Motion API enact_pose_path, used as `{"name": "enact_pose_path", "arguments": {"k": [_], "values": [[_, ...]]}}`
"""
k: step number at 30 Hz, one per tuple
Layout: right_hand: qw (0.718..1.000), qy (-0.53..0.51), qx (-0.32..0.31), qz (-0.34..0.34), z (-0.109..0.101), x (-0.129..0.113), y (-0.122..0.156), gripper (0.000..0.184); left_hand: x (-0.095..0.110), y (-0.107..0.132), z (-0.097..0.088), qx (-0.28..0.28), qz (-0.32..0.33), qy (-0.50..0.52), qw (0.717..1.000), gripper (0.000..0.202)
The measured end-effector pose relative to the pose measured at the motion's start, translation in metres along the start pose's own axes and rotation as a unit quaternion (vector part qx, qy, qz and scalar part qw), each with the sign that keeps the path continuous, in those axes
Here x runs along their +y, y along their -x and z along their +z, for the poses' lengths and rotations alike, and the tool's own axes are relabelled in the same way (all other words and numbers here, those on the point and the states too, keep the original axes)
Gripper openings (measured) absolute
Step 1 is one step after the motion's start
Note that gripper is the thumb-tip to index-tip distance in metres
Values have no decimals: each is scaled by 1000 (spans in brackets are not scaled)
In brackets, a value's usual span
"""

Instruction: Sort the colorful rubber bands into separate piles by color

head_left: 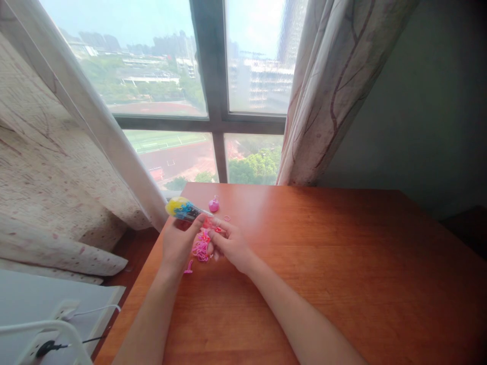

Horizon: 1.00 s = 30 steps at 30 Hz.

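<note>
My left hand [178,243] is closed round a clear pack of coloured elastic bands [181,209]; yellow, blue, dark and red sections show through it. The fingers of my right hand [230,243] are closed at the red end of the pack, where the exact grip is partly hidden. Under and between both hands lies a loose heap of pink elastic bands [201,251] on the wooden table [304,263]. A small pink T-shaped piece [188,267] is beside my left wrist. Beyond the hands sits a round pink pouch-like item [213,205], near a single loose band [227,218].
The table's far edge meets a window [218,121] with patterned curtains [323,91] on both sides. At the lower left are a wall socket [38,350] with a black plug and cable, and a white curved tube [57,324].
</note>
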State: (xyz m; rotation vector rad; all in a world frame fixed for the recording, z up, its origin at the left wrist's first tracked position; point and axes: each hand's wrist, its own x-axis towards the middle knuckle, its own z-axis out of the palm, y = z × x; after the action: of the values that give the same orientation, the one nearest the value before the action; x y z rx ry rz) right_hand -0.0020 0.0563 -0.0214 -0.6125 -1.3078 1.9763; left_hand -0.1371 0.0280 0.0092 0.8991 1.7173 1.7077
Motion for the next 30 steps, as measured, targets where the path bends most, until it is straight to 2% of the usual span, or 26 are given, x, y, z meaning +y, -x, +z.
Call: {"name": "enact_pose_path", "arguments": {"k": [5,7,9,12,14,18,21,24,26,28,30], "values": [[999,8,-31,1,-3,1,0,50,4,-5,-9,29,26,11,999,48],[998,61,-28,-7,-3,3,0,40,5,-7,-12,38,38,2,999,47],[986,165,3,-39,-4,5,1,30,5,-7,-14,47,51,-14,997,47],[928,359,38,-91,-7,7,4,25,4,-8,-17,60,62,-26,996,43],[889,444,43,-104,-9,7,6,26,4,-8,-18,64,70,-29,995,41],[857,499,62,-115,-12,6,8,29,4,-7,-19,65,92,-75,991,38],[833,534,43,-138,-10,6,9,31,5,-5,-17,64,102,-111,987,40],[772,615,11,-160,-4,7,10,19,7,-3,-14,59,104,-128,985,39],[730,663,12,-167,-1,6,10,15,9,-2,-13,57,105,-135,984,38],[705,689,29,-167,-1,5,9,16,9,-1,-12,58,104,-136,984,39],[694,700,52,-159,-3,4,7,17,9,-2,-12,62,98,-135,984,40]]}}
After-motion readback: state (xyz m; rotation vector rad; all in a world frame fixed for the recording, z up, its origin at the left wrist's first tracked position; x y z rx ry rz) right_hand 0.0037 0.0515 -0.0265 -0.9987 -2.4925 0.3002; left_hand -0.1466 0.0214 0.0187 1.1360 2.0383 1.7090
